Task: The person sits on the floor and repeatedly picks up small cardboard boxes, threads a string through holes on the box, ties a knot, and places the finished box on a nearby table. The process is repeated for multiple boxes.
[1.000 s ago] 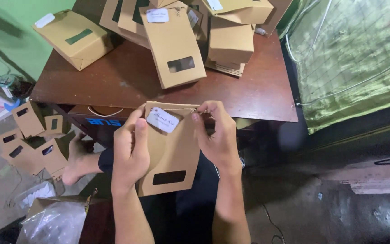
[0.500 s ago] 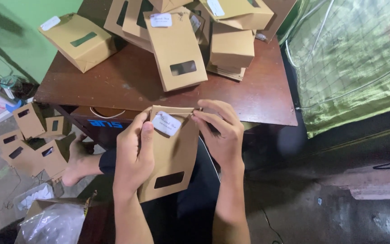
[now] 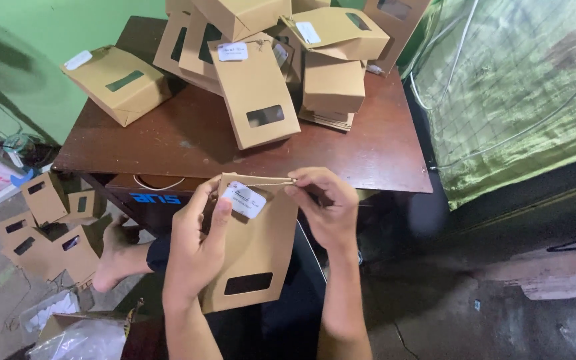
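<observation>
I hold a brown paper bag [image 3: 259,250] upright in front of me, below the near edge of the wooden table [image 3: 195,143]. The bag has a small dark window near its bottom and a white tag [image 3: 245,199] at its folded top. My left hand [image 3: 197,250] grips the bag's left side, thumb resting on the tag. My right hand [image 3: 325,207] pinches the thin string [image 3: 268,185] running along the top fold at the bag's right corner.
Several similar brown bags [image 3: 255,90] lie piled on the table, one [image 3: 116,83] at its left end. More bags [image 3: 48,223] sit on the floor at left, beside a bare foot [image 3: 111,263]. A plastic bag [image 3: 78,337] lies bottom left. Green netting [image 3: 508,87] hangs at right.
The bag and both hands have stayed close together. My left thumb has slid up onto the tag, and my right hand has drawn the string along the top fold.
</observation>
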